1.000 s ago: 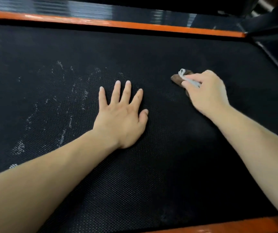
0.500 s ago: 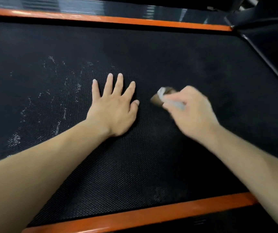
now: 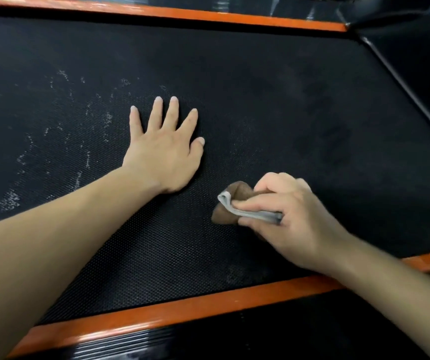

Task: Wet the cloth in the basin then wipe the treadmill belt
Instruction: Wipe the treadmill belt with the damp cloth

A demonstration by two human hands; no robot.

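The black textured treadmill belt (image 3: 273, 105) fills most of the view. My left hand (image 3: 164, 149) lies flat on it, fingers spread and straight. My right hand (image 3: 289, 219) grips a bunched brown cloth (image 3: 237, 193) with a white edge and presses it onto the belt, low and to the right of my left hand. White dusty smears (image 3: 76, 141) mark the belt to the left of my left hand. The basin is out of view.
Orange side rails run along the far edge (image 3: 182, 14) and the near edge (image 3: 182, 311) of the belt. A ribbed black foot rail (image 3: 208, 341) lies below the near one. A black frame part (image 3: 416, 61) slants down at the right.
My right hand has dragged the cloth from the far right of the belt down toward me and leftward. My left hand has stayed flat in place.
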